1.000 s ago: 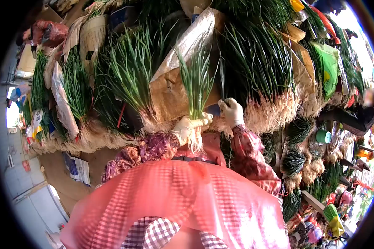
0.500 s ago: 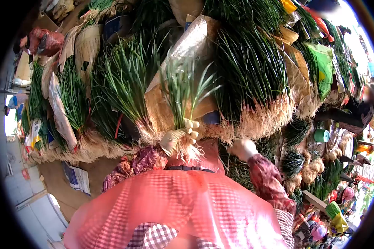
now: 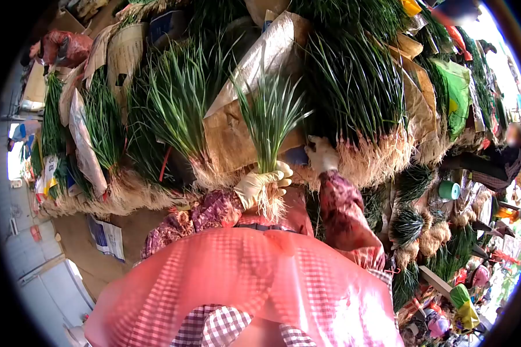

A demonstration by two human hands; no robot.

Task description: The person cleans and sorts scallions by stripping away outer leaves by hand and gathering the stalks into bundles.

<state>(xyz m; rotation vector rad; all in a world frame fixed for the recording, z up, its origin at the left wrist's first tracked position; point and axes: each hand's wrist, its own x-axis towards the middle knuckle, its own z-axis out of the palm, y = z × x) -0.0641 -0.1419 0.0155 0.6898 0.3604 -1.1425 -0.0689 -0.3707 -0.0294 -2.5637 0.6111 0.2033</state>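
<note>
My left hand (image 3: 259, 186), in a pale glove, is closed around a bunch of long-leaved green seedlings (image 3: 270, 124). Their leaves fan upward, and pale roots (image 3: 270, 207) dangle below the fingers. Also gloved, my right hand (image 3: 322, 155) reaches forward beside the large pile of seedlings (image 3: 356, 92), close to its root ends. Its fingers look apart and I see nothing in them. Behind the held bunch lies a brown and silvery sack (image 3: 231, 141), with another seedling bundle (image 3: 182, 104) to its left.
More seedling bundles (image 3: 101, 127) line the bench, roots toward me, with sacking between them. A green sack (image 3: 454, 95) lies at the right. Further right are a green roll (image 3: 448, 189) and a co-worker in dark clothing (image 3: 495, 165). A red-sleeved person (image 3: 66, 47) is at far left.
My right hand has moved forward from near my waist to the pile's edge. The bunch in my left hand, blurred before, now looks fuller and stands more upright.
</note>
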